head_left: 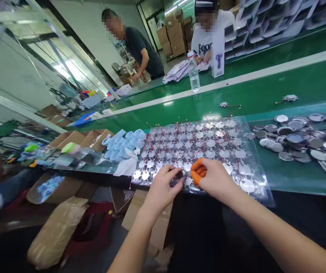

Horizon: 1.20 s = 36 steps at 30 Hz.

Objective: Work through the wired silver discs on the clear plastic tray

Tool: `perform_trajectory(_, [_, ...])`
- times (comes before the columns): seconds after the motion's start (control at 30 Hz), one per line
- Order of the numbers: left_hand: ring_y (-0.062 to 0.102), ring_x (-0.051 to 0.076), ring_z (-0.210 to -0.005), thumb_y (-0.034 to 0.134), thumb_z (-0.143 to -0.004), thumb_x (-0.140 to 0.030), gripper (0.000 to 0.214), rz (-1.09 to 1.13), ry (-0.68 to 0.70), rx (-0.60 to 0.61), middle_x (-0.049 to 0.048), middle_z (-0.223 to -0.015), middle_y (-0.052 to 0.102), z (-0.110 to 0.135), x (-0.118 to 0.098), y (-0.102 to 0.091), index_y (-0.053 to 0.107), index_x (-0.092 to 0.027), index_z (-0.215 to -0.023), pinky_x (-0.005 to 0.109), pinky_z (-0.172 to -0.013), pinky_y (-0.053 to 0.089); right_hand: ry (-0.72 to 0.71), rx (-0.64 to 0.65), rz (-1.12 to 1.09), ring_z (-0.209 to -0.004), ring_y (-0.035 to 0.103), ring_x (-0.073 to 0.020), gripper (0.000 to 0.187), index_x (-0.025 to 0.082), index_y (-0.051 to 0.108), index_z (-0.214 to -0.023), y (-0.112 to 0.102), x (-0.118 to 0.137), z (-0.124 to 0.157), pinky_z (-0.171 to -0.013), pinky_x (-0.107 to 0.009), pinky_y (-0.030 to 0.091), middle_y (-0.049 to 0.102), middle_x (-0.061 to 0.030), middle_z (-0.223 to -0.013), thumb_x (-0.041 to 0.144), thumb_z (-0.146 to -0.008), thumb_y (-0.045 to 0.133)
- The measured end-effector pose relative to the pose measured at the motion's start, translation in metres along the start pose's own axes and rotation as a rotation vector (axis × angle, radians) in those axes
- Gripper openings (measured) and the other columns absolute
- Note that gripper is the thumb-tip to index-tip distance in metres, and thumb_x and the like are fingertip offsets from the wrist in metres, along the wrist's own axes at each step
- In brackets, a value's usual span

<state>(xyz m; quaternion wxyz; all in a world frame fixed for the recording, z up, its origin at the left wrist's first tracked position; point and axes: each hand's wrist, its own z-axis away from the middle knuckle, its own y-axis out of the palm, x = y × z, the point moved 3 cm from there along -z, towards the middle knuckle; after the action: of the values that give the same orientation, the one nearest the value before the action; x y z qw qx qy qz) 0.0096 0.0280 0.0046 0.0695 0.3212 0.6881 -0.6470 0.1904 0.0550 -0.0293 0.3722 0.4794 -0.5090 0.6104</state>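
My left hand (165, 185) pinches a small round metal disc (180, 174) between thumb and fingers, over the near edge of a clear plastic tray (261, 178). Close beside it, my right hand (211, 174) is closed, with orange covers on some fingertips. Whatever those fingers hold, if anything, is hidden. Rows of round silvery parts (224, 153) with thin red wires fill the tray beneath both hands. To the right lies a loose heap of metal discs (295, 138).
Light blue cups (123, 144) and cardboard boxes (74, 139) stand left of the tray. A water bottle (194, 74) and a white box (218, 57) stand across the green belt (254, 93). Two people are at the far side; another person's arm shows at far left.
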Motion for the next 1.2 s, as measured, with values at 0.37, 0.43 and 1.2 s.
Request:
perform_trajectory(0.37, [0.062,0.018,-0.093,0.065,-0.087,-0.019,0.025,0.024,-0.021,0.031,0.0042,-0.101,0.063,-0.005,-0.001,-0.005,0.069,-0.022,-0.111,0.031,-0.087,0.050,0.016,0.037,-0.107,-0.060,0.070,-0.0183,0.010,0.020,0.065,-0.084,0.000,-0.004,-0.001,-0.058,-0.028,0.055,0.070,-0.0022,-0.069,0.015,-0.075,0.061])
perform_trajectory(0.43, [0.062,0.018,-0.094,0.065,-0.087,-0.019,0.026,0.036,-0.018,0.033,0.0040,-0.102,0.063,-0.005,0.001,-0.005,0.069,-0.023,-0.112,0.032,-0.087,0.050,-0.030,0.032,-0.078,-0.065,0.071,-0.0190,0.011,0.020,0.066,-0.084,0.001,-0.005,-0.001,-0.061,-0.029,0.056,0.072,-0.0037,-0.074,0.015,-0.075,0.062])
perform_trajectory(1.2, [0.065,0.017,-0.085,0.069,-0.086,-0.033,0.032,0.307,-0.195,-0.064,0.0069,-0.101,0.066,-0.001,0.020,-0.011,0.071,-0.023,-0.116,0.034,-0.084,0.055,-0.110,0.013,0.008,-0.064,0.069,-0.0183,0.010,0.020,0.067,-0.086,-0.001,0.000,0.001,-0.061,-0.030,0.054,0.070,-0.0030,-0.073,0.015,-0.080,0.061])
